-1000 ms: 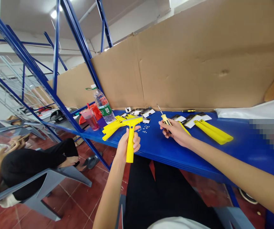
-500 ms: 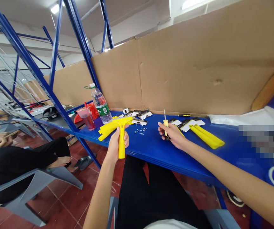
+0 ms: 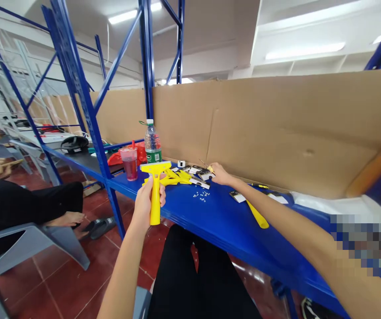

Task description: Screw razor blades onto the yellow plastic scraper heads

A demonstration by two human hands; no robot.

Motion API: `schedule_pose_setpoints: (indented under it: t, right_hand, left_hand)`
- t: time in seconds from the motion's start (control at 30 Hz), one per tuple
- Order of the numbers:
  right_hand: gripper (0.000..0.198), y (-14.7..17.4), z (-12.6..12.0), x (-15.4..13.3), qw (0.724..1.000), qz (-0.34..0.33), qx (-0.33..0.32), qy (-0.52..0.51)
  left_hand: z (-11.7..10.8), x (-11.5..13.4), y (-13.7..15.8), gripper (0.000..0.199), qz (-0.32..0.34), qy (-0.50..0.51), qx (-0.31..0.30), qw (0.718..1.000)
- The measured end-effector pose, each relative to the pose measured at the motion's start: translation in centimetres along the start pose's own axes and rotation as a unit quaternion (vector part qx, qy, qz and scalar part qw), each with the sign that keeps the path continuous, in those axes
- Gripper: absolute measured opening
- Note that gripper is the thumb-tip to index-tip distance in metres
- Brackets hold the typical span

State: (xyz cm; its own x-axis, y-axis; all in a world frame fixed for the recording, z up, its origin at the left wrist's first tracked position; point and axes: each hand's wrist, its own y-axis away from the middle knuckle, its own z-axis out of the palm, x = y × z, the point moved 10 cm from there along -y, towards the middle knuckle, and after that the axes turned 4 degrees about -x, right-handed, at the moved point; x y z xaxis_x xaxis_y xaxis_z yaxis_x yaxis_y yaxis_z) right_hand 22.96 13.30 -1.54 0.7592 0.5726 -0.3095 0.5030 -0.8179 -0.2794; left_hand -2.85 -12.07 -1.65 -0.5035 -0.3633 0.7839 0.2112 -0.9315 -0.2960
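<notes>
My left hand (image 3: 143, 201) is wrapped round the handle of a yellow scraper (image 3: 155, 204), its wide head turned up, above the table's front edge. Toward the back of the table, my right hand (image 3: 223, 174) grips a screwdriver (image 3: 211, 169) with a pale yellow handle, its thin shaft pointing up and left. Black-and-white packets (image 3: 199, 182) lie just beside and below that hand. Behind the scraper is a heap of yellow scraper parts (image 3: 180, 177). Small loose screws (image 3: 202, 195) are scattered on the blue table between my hands. Beneath my right forearm shows a yellow handle (image 3: 258, 215).
A water bottle (image 3: 153, 144) and a cup of red drink (image 3: 129, 165) stand at the left end of the blue table (image 3: 190, 215). Cardboard (image 3: 260, 128) walls its back. Blue rack posts (image 3: 94, 119) rise at left, with a seated person's legs (image 3: 31, 206) beyond.
My right hand has moved left and away from me with the screwdriver, toward the packets. The scraper has turned in my left hand, its head facing me more squarely. The view has swung.
</notes>
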Motion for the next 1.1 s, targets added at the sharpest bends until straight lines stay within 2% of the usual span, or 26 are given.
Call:
schedule_pose_setpoints:
  t: [0.07,0.17,0.27,0.33,0.5,0.63,0.7,0.8,0.87,0.93,1.1]
  right_hand:
    - [0.042,-1.9,0.9,-0.5,0.998,-0.017,-0.024,0.052]
    - [0.044,-3.0,2.1,-0.2,0.992,-0.016,-0.053,0.11]
    - [0.04,-2.5,2.4,0.6,0.989,-0.004,-0.052,0.141]
    - [0.037,-1.5,1.8,0.8,0.989,-0.002,-0.025,0.149]
    - [0.028,3.8,-1.7,0.1,0.985,-0.031,0.105,0.131]
    - [0.014,10.6,-4.1,-1.5,0.97,-0.113,0.195,0.09]
    - [0.009,13.7,-4.6,-2.6,0.964,-0.161,0.201,0.071]
    - [0.015,17.1,-4.7,-5.1,0.953,-0.236,0.186,0.045]
    - [0.016,19.1,-4.5,-7.5,0.932,-0.316,0.174,0.036]
    - [0.017,20.3,-4.3,-9.5,0.914,-0.365,0.172,0.038]
    - [0.02,21.6,-4.0,-12.8,0.896,-0.4,0.187,0.042]
  left_hand:
    - [-0.1,0.4,0.2,0.056,0.006,0.001,-0.001,1.0]
    - [-0.2,0.4,0.3,0.058,0.01,0.004,-0.001,1.0]
    - [-0.1,-0.1,0.2,0.053,0.006,0.008,-0.007,1.0]
    - [-0.1,-0.7,0.1,0.052,0.002,0.014,-0.005,1.0]
    - [0.5,-2.8,0.0,0.057,-0.004,0.054,0.006,0.998]
    - [1.5,-4.7,0.4,0.05,0.005,0.107,0.016,0.994]
    - [2.2,-5.4,0.7,0.043,0.007,0.139,0.021,0.99]
    - [3.4,-6.3,1.2,0.031,-0.011,0.199,0.025,0.98]
    - [4.1,-6.2,1.6,0.023,-0.018,0.23,0.032,0.973]
    - [4.7,-5.6,2.1,0.018,-0.01,0.235,0.038,0.971]
    - [5.3,-3.6,3.1,0.018,0.061,0.2,0.061,0.976]
